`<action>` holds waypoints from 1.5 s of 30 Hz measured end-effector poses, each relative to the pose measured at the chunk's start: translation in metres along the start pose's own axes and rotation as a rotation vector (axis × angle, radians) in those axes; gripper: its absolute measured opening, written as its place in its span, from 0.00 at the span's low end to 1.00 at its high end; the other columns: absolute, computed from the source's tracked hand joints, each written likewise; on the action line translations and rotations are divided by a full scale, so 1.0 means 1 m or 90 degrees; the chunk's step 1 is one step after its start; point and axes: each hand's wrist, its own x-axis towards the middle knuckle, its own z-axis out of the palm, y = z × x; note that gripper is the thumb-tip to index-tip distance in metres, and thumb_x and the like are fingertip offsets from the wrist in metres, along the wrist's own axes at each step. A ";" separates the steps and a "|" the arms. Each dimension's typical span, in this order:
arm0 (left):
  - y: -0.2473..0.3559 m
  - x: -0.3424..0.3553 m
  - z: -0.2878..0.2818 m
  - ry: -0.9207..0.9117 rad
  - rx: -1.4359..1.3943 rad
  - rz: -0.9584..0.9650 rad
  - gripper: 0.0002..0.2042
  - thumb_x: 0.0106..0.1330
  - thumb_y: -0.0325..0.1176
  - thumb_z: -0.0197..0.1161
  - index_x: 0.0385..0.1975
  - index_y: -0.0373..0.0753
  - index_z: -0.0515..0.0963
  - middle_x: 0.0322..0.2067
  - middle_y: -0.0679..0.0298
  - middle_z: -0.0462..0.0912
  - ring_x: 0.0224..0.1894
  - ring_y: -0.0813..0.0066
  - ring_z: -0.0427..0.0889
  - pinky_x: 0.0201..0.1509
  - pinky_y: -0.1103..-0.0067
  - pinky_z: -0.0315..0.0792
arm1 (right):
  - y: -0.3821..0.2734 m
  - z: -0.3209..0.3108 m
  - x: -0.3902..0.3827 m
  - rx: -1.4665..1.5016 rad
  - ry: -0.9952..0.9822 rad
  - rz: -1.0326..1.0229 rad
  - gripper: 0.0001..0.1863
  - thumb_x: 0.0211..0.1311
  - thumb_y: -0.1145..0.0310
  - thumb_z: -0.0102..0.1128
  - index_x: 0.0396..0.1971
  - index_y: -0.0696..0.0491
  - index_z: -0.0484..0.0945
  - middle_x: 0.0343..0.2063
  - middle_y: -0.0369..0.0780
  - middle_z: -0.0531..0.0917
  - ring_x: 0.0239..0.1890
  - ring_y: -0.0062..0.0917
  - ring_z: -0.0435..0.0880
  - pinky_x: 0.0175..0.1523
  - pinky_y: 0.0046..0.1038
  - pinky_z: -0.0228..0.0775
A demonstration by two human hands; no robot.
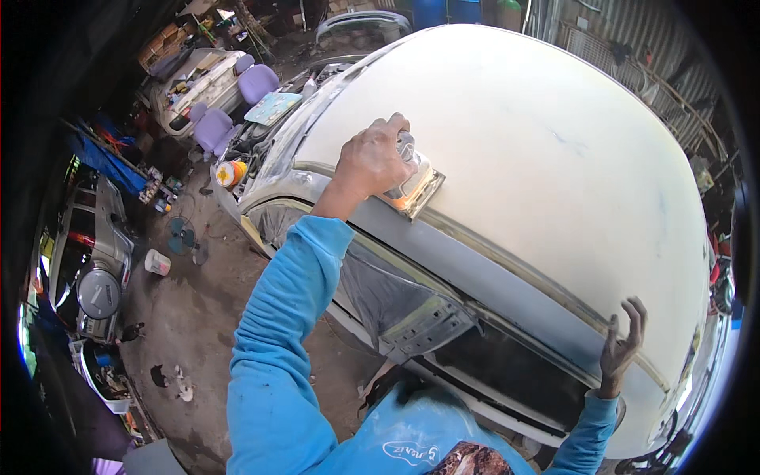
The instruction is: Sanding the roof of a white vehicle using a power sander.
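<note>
My left hand (372, 162) is wrapped round the top of a power sander (415, 190) with a grey and orange body. Its flat square pad lies at the edge of a car roof (514, 150), by the long groove (507, 261) that runs along the side. The roof is pale, dull white, with a few faint bluish marks. Over to the right, my right hand (621, 346) is open, fingers spread and slightly bent, above the roof's near edge. Whether it touches the surface I cannot tell. Both my arms are in blue sleeves.
Plastic sheeting (372, 285) covers the car's near window opening. An orange and white tub (231, 173) sits on the front of the car. A fan (182, 236) and a white bucket (157, 262) stand on the floor. Purple seats (212, 131) and another vehicle (91, 261) are farther left.
</note>
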 end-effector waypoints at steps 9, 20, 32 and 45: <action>-0.162 0.105 0.000 -0.063 0.090 -0.193 0.30 0.56 0.49 0.71 0.58 0.45 0.74 0.52 0.43 0.84 0.57 0.43 0.82 0.63 0.62 0.75 | -0.047 0.072 0.131 -0.156 -0.323 -0.114 0.35 0.67 0.56 0.58 0.73 0.50 0.66 0.77 0.52 0.57 0.79 0.51 0.53 0.80 0.50 0.43; -0.172 0.283 0.063 -0.107 0.036 -0.148 0.39 0.59 0.51 0.68 0.68 0.36 0.67 0.63 0.43 0.77 0.65 0.48 0.77 0.70 0.64 0.70 | -0.043 0.089 0.155 -0.259 -0.391 -0.076 0.42 0.64 0.42 0.48 0.76 0.50 0.63 0.78 0.51 0.53 0.81 0.49 0.47 0.82 0.51 0.29; 0.126 0.330 0.153 -0.122 -0.203 0.243 0.33 0.53 0.47 0.71 0.60 0.41 0.77 0.54 0.53 0.84 0.57 0.57 0.85 0.60 0.66 0.79 | -0.039 0.093 0.158 -0.222 -0.368 -0.064 0.40 0.69 0.39 0.44 0.73 0.52 0.67 0.76 0.54 0.58 0.79 0.53 0.52 0.81 0.54 0.35; -0.142 0.502 0.188 -0.204 -0.434 0.172 0.38 0.60 0.50 0.74 0.67 0.36 0.68 0.36 0.55 0.85 0.35 0.67 0.85 0.43 0.71 0.81 | -0.025 0.090 0.155 -0.205 -0.367 -0.064 0.37 0.70 0.42 0.44 0.72 0.49 0.68 0.74 0.58 0.59 0.77 0.57 0.55 0.79 0.58 0.37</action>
